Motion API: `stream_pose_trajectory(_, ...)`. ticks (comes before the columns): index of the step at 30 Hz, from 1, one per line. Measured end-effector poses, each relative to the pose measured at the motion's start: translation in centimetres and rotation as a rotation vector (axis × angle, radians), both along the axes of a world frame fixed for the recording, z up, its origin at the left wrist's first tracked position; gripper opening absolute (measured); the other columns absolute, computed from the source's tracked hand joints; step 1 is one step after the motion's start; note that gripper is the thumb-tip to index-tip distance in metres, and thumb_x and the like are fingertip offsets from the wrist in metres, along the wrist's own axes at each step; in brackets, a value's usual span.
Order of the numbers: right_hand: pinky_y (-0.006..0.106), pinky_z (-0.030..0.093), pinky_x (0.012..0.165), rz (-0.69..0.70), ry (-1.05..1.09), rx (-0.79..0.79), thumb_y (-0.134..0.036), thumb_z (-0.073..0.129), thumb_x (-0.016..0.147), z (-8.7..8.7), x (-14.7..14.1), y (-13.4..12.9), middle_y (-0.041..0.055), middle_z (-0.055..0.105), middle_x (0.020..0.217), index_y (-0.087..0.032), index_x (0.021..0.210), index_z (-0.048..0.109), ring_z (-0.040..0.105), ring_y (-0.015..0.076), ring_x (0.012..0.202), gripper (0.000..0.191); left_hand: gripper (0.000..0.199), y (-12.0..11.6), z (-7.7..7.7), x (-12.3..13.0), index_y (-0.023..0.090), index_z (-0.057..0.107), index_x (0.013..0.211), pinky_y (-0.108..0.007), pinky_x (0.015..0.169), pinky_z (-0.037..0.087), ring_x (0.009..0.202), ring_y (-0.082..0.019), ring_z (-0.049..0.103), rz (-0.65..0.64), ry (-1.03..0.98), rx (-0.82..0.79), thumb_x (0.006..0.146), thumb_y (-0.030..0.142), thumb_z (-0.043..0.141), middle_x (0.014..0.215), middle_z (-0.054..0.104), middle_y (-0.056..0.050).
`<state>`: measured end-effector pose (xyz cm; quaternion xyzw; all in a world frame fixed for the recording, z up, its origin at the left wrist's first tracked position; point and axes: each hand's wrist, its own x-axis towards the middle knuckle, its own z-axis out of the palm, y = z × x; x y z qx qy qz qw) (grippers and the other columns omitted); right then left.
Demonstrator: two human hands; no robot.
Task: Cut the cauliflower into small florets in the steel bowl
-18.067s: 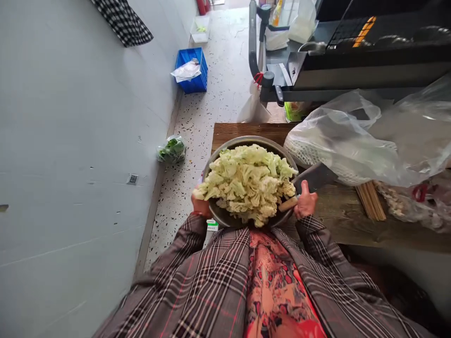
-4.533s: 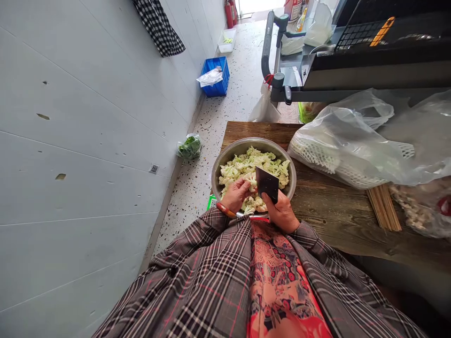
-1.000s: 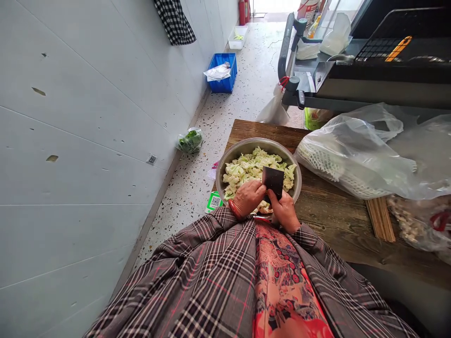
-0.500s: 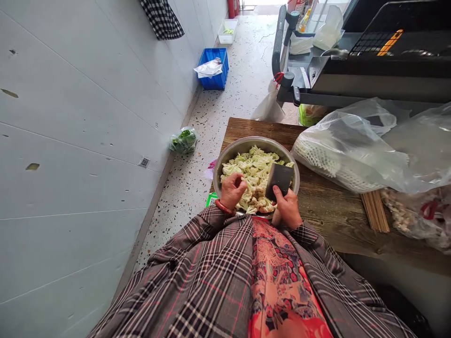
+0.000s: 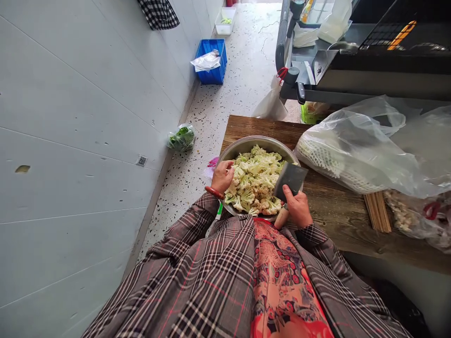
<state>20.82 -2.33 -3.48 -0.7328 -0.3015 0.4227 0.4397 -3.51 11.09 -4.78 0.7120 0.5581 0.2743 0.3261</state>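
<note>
A wide metal basin (image 5: 237,146) stands on the wooden table, heaped with cut cauliflower pieces (image 5: 259,176). My right hand (image 5: 299,206) is closed round a cleaver (image 5: 291,179), its thumb along the dark, broad blade and the wooden handle pointing down toward my body. The blade lies over the right side of the basin. At the basin's left rim is my left hand (image 5: 222,177), with a reddish bangle at its wrist. Its fingers are loosely bent and apart beside the cauliflower, with nothing visible in them; the rim under it is hidden.
Clear plastic bags (image 5: 359,145) lie on the table (image 5: 320,211) at right, near a bundle of wooden sticks (image 5: 377,211). Behind stands a metal counter with a black-handled knife (image 5: 300,93). A bag of greens (image 5: 181,137) and a blue crate (image 5: 211,72) sit on the floor by the wall.
My left hand has moved left from above the cauliflower to the basin's rim, and its fingers have loosened. My right hand has shifted slightly right with the cleaver, whose blade has turned.
</note>
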Motion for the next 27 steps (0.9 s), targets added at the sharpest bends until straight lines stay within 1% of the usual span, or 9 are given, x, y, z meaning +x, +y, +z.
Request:
stream_pose_trajectory(4, 0.023, 0.038, 0.047, -0.253, -0.04, -0.048, -0.066, 0.061, 0.071, -1.8, 2.1, -0.6, -0.0022, 0.05, 0.054, -0.015, 0.059, 0.054, 0.042, 0.0093, 0.05, 0.053, 0.036, 1.5, -2.3, 0.2, 0.014, 0.059, 0.115, -0.045, 0.107, 0.038, 0.12, -0.027, 0.051, -0.092, 0.254, -0.06, 0.081, 0.026, 0.056, 0.124, 0.059, -0.014)
stream_pose_trajectory(7, 0.023, 0.041, 0.05, -0.431, 0.003, -0.055, -0.064, 0.065, 0.066, -3.3, 3.1, -0.9, -0.0018, 0.053, 0.059, -0.014, 0.064, 0.057, 0.043, 0.0093, 0.053, 0.05, 0.05, -0.1, -2.9, 1.7, 0.01, 0.056, 0.122, -0.052, 0.11, 0.033, 0.126, -0.032, 0.045, -0.2, 0.377, -0.102, 0.078, 0.034, 0.063, 0.132, 0.054, -0.019)
stream_pose_trajectory(9, 0.024, 0.044, 0.054, -0.505, 0.034, -0.057, -0.062, 0.066, 0.065, -4.2, 3.3, -1.1, -0.0008, 0.057, 0.064, -0.013, 0.07, 0.06, 0.047, 0.0103, 0.056, 0.049, 0.049, -2.0, -2.6, 2.8, 0.015, 0.058, 0.121, -0.055, 0.111, 0.03, 0.13, -0.032, 0.041, -0.296, 0.355, -0.027, 0.078, 0.035, 0.064, 0.136, 0.051, -0.016)
stream_pose_trajectory(13, 0.024, 0.045, 0.053, -0.505, 0.01, -0.06, -0.06, 0.065, 0.068, -5.5, 3.5, -1.4, -0.0009, 0.058, 0.063, -0.015, 0.071, 0.06, 0.05, 0.0114, 0.056, 0.046, 0.04, -5.0, -1.3, 4.2, 0.018, 0.061, 0.115, -0.052, 0.111, 0.033, 0.131, -0.03, 0.04, -0.45, 0.205, 0.117, 0.077, 0.029, 0.065, 0.134, 0.052, -0.014)
stream_pose_trajectory(17, 0.026, 0.042, 0.049, -0.426, -0.122, -0.127, -0.062, 0.062, 0.07, -6.3, 3.8, -1.6, 0.0012, 0.058, 0.057, -0.014, 0.066, 0.061, 0.051, 0.0141, 0.054, 0.048, 0.031, -4.5, -0.5, 4.3, 0.02, 0.061, 0.115, -0.044, 0.106, 0.041, 0.122, -0.023, 0.052, -0.582, -0.036, 0.126, 0.085, 0.026, 0.055, 0.126, 0.059, -0.011)
stream_pose_trajectory(19, 0.028, 0.043, 0.051, -0.38, -0.19, -0.127, -0.063, 0.06, 0.071, -6.5, 3.9, -1.7, 0.0046, 0.062, 0.059, -0.012, 0.068, 0.064, 0.055, 0.0174, 0.057, 0.051, 0.035, -2.8, -0.6, 4.2, 0.02, 0.056, 0.123, -0.04, 0.102, 0.045, 0.118, -0.021, 0.055, -0.503, -0.154, 0.078, 0.088, 0.026, 0.05, 0.13, 0.057, -0.011)
stream_pose_trajectory(21, 0.03, 0.045, 0.056, -0.335, -0.249, -0.116, -0.065, 0.058, 0.071, -6.6, 4.0, -1.6, 0.0092, 0.067, 0.064, -0.011, 0.072, 0.067, 0.061, 0.0217, 0.063, 0.055, 0.04, -0.6, -1.2, 3.9, 0.018, 0.051, 0.13, -0.038, 0.097, 0.048, 0.113, -0.02, 0.057, -0.321, -0.213, 0.023, 0.09, 0.026, 0.047, 0.13, 0.056, -0.013)
stream_pose_trajectory(23, 0.033, 0.047, 0.063, -0.296, -0.31, -0.129, -0.067, 0.056, 0.072, -6.6, 4.1, -1.5, 0.0136, 0.07, 0.071, -0.009, 0.074, 0.069, 0.064, 0.0254, 0.07, 0.059, 0.036, 1.8, -2.3, 3.5, 0.017, 0.056, 0.124, -0.039, 0.095, 0.048, 0.108, -0.021, 0.058, -0.165, -0.175, -0.012, 0.09, 0.023, 0.045, 0.119, 0.061, -0.012)
stream_pose_trajectory(27, 0.038, 0.049, 0.073, -0.255, -0.374, -0.139, -0.07, 0.053, 0.072, -6.6, 4.3, -1.2, 0.0186, 0.072, 0.084, -0.007, 0.081, 0.07, 0.066, 0.0281, 0.077, 0.065, 0.026, 5.2, -4.7, 2.8, 0.019, 0.07, 0.099, -0.036, 0.09, 0.047, 0.092, -0.02, 0.06, -0.197, 0.055, -0.128, 0.077, 0.014, 0.055, 0.096, 0.064, -0.008)
